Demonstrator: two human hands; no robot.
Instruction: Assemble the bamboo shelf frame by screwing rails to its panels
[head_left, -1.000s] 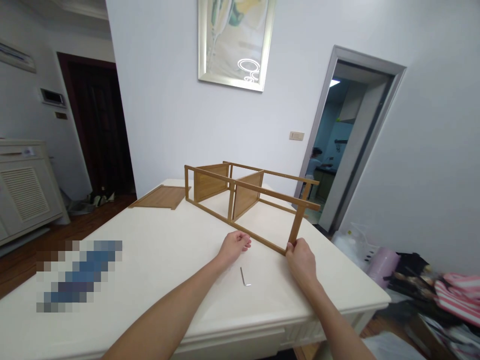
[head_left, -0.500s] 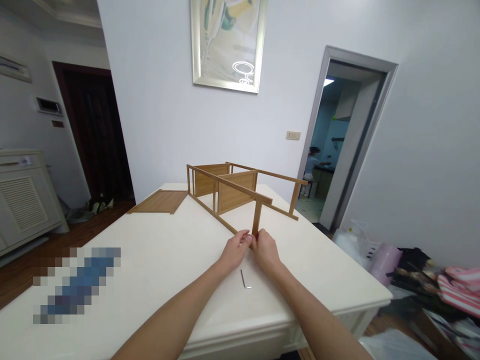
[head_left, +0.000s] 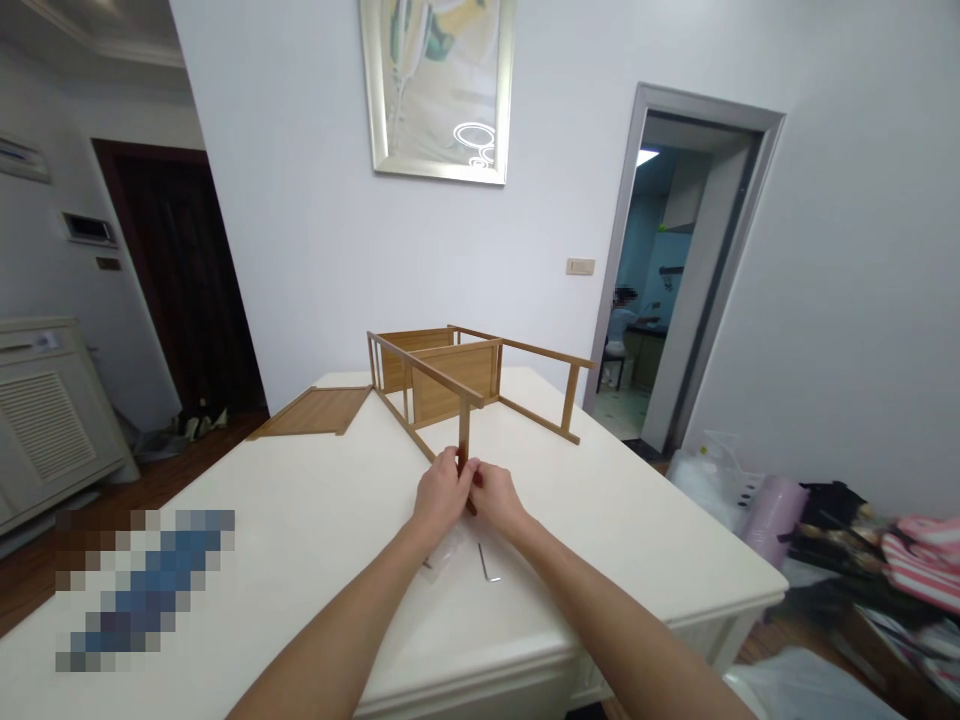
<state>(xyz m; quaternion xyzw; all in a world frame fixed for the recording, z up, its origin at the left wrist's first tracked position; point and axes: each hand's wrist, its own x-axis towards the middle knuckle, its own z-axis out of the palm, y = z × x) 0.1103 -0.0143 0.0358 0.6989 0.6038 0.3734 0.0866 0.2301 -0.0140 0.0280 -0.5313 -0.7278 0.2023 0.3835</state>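
One wooden frame (head_left: 442, 379) lies on its side on the white surface (head_left: 300, 540), two panels (head_left: 472, 370) fitted. Left hand (head_left: 437, 497) and right hand (head_left: 499, 497) both gripping its near lower corner. L-shaped key (head_left: 486, 566) between forearms; clear bag (head_left: 448, 553) beside left wrist; loose panel (head_left: 319, 412) farther left.
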